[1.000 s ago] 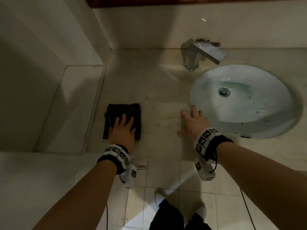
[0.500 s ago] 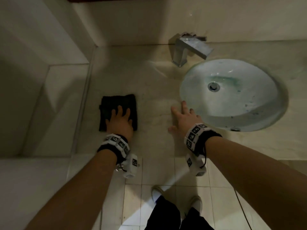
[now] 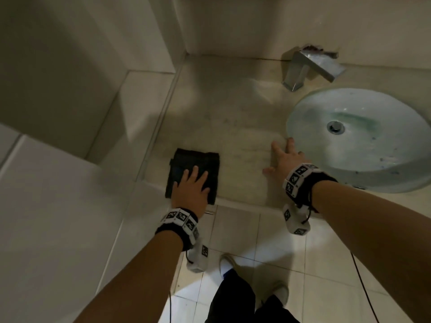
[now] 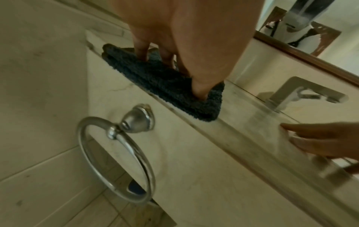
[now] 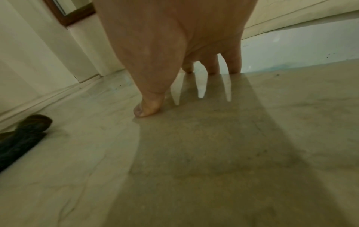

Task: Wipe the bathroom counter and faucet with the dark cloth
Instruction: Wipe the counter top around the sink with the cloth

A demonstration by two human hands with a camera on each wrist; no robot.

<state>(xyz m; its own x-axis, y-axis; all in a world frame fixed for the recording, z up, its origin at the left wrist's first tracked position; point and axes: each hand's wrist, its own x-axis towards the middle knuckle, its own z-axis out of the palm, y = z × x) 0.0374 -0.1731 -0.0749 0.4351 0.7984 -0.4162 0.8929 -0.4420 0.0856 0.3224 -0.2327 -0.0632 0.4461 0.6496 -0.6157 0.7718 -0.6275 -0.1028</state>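
A folded dark cloth (image 3: 203,160) lies near the front left corner of the beige counter (image 3: 233,117). My left hand (image 3: 192,186) presses flat on the cloth with straight fingers, and in the left wrist view its fingertips (image 4: 200,93) sink into the cloth (image 4: 170,90). My right hand (image 3: 283,157) rests flat on the bare counter, its fingers spread and reaching the basin's rim. In the right wrist view its thumb (image 5: 145,107) and fingertips touch the counter (image 5: 194,153). The square chrome faucet (image 3: 307,66) stands at the back by the wall, apart from both hands.
An oval glass basin (image 3: 363,141) is sunk into the counter on the right. A side wall (image 3: 70,66) bounds the counter's left end. A chrome towel ring (image 4: 116,156) hangs on the counter's front face below the cloth. Tiled floor (image 3: 256,241) lies below.
The view has shifted, but both hands keep their places: the left flat on the cloth, the right flat on the counter beside the basin. The cloth sits close to the front edge.
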